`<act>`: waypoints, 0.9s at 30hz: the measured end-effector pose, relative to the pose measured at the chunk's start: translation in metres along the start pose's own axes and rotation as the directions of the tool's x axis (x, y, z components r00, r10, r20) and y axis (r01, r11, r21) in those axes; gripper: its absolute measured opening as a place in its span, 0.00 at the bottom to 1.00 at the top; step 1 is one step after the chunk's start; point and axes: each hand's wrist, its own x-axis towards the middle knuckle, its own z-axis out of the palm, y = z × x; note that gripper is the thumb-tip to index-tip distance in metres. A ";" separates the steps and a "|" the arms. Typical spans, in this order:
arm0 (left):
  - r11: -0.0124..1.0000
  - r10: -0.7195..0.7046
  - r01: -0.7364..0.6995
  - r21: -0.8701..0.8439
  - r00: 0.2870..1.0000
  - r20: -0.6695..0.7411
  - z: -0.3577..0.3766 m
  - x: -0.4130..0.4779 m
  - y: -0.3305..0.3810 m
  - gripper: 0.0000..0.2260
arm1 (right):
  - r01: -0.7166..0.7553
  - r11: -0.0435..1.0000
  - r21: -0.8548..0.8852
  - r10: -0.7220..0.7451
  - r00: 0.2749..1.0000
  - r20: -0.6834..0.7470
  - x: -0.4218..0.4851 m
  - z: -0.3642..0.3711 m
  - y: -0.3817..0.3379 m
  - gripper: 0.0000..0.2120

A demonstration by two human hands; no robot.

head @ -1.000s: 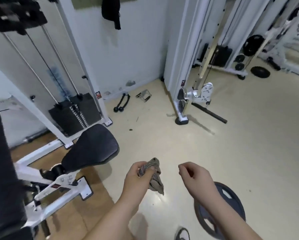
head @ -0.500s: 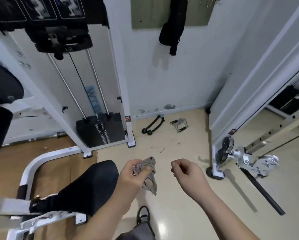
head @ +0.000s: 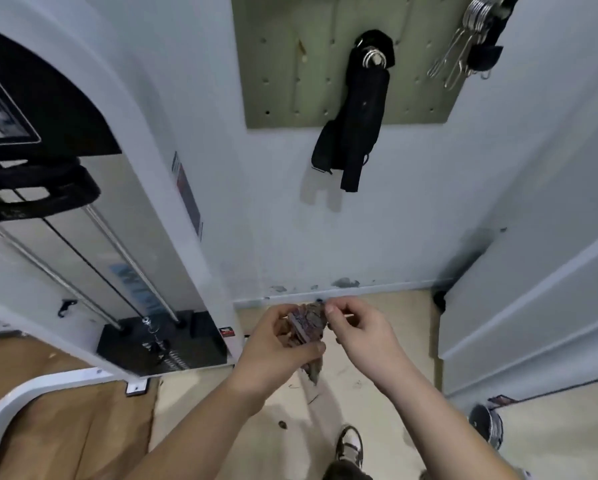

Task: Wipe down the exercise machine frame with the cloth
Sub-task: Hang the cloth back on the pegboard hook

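Fingers: the right hand (head: 359,336) pinches the top edge of the cloth (head: 306,325) with thumb and fingertip; the left hand (head: 276,344) curls round its bunched middle.
Cloth: wadded between both hands, tail hanging, clear of the frame (head: 214,299).
Frame: white upright just left of the hands.
Risk: wiped while wadded, little cloth meets the frame; a loose pinch drops it to the floor (head: 418,317).

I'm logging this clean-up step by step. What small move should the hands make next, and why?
Probably the right hand should pull the cloth open into a flat pad. The cloth sits bunched in the left hand, the right hand pinches its top edge, and it is not touching the white frame upright to the left, so wiping has not begun.
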 end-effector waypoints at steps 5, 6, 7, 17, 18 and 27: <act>0.994 0.076 -0.082 -0.068 0.994 -0.082 0.035 0.073 0.055 0.14 | -0.083 0.994 0.077 0.066 0.976 0.209 0.104 -0.045 -0.023 0.08; 0.993 0.086 -0.093 -0.067 0.990 -0.110 0.038 0.084 0.065 0.13 | -0.094 0.992 0.090 0.070 0.968 0.241 0.120 -0.052 -0.030 0.09; 0.992 0.097 -0.107 -0.061 0.985 -0.142 0.039 0.095 0.073 0.12 | -0.104 0.988 0.112 0.069 0.956 0.286 0.133 -0.057 -0.035 0.11; 0.969 0.216 -0.206 0.136 0.974 -0.063 0.002 0.185 0.140 0.12 | 0.096 0.995 -0.019 -0.089 0.972 0.219 0.240 -0.057 -0.071 0.06; 0.966 0.227 -0.224 0.126 0.974 -0.011 -0.005 0.192 0.148 0.12 | 0.076 0.997 0.032 -0.081 0.970 0.229 0.249 -0.053 -0.075 0.06; 0.975 0.141 -0.148 -0.167 0.989 -0.052 -0.040 0.256 0.199 0.08 | 0.043 0.986 0.162 -0.043 0.999 -0.001 0.303 -0.024 -0.105 0.02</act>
